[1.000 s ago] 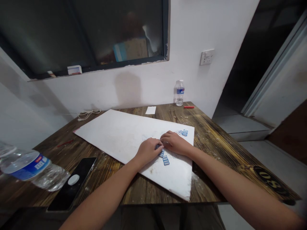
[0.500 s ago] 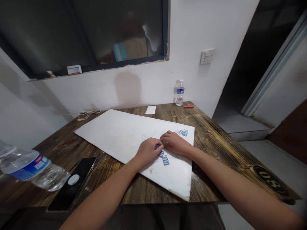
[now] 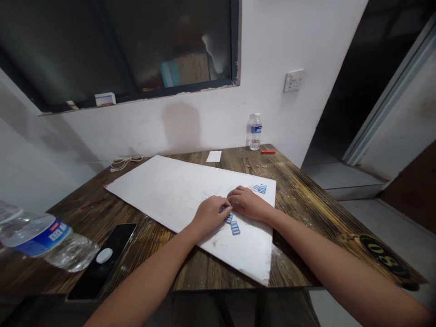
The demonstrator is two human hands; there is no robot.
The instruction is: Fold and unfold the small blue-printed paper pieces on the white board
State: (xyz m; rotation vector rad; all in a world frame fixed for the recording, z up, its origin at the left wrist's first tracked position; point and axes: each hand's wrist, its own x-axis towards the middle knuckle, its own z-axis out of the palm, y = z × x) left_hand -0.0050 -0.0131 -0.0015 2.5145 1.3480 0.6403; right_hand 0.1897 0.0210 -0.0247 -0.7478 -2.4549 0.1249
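Note:
My left hand (image 3: 211, 211) rests on a white board (image 3: 170, 186), its fingers curled in and thumb toward the right. Against it, almost fingertip to fingertip, lies my right hand (image 3: 250, 203), also with bent fingers. Small blue-and-white striped pieces (image 3: 229, 217) show just below the fingertips, partly covered by the left hand. One more striped piece (image 3: 235, 228) lies flat on the board nearer to me. What the fingertips grip between them is hidden. Beyond my right hand, a small cluster of similar blue-edged pieces (image 3: 261, 188) sits near the board's right corner.
The board lies on a brown wooden table (image 3: 299, 218). On the left are a large water bottle (image 3: 51, 238) and a phone (image 3: 102, 261) with a white round disc on it. Toward the wall stand a small bottle (image 3: 255, 131), a red pen (image 3: 268, 152), white paper (image 3: 214, 156) and a cable (image 3: 124, 162).

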